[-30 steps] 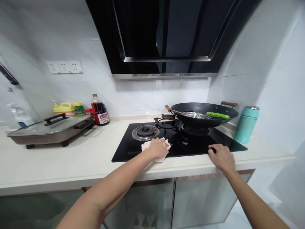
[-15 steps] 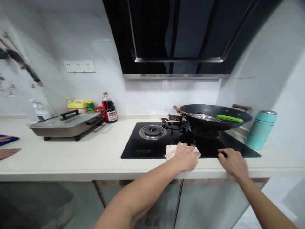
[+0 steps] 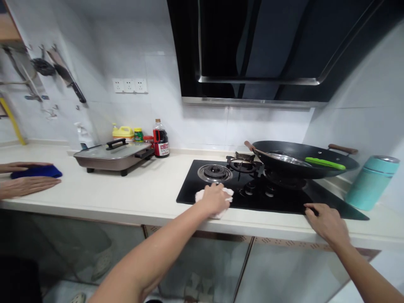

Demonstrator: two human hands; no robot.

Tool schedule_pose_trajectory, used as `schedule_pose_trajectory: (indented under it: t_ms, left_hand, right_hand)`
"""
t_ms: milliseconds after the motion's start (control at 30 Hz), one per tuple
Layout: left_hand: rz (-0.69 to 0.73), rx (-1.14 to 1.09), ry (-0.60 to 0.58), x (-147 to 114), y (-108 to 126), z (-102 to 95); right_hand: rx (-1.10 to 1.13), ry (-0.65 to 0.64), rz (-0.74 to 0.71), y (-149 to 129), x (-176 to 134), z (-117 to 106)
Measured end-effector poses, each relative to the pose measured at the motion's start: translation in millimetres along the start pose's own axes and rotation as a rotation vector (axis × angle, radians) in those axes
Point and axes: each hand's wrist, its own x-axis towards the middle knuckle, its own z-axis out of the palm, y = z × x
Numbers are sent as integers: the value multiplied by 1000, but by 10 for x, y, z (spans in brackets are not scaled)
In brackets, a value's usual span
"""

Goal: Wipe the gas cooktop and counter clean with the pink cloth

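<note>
My left hand (image 3: 215, 199) is closed over a white cloth (image 3: 227, 193) and presses it on the front edge of the black gas cooktop (image 3: 191, 189). The cloth lies in front of the left burner (image 3: 215, 172), left of the control knobs (image 3: 249, 189). My right hand (image 3: 328, 221) rests on the cooktop's front right edge, loosely curled, with a gap between thumb and forefinger and nothing visible in it. A black wok (image 3: 285, 147) stands on the right burner. Inside lie a metal lid or bowl and a green-handled utensil (image 3: 325, 163).
Another person's hands (image 3: 33, 185) press a blue cloth (image 3: 41, 171) on the counter at left. A lidded electric pan (image 3: 107, 162) and a sauce bottle (image 3: 160, 141) stand left of the cooktop. A turquoise flask (image 3: 372, 185) stands at right; the range hood (image 3: 252, 101) hangs above.
My left hand has slid the white cloth leftward along the cooktop's front, uncovering the knobs. My right hand stays near the right edge. The view has turned left, showing more of the other person's hands.
</note>
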Motion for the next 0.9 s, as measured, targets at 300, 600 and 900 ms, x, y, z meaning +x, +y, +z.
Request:
schedule_pose_trajectory:
  t_ms: [300,600,900]
  left_hand:
    - [-334,92,22,-643,-1154,-130]
    - [-83,81,48,170,-460,-49]
    - [42,-25,93,1165,225,142]
  right_hand:
    - [-16,-20,12,-85,-21,-6]
    - [-53,-16,41,-132,-20,13]
    - [-19,-8,31,-19,18,36]
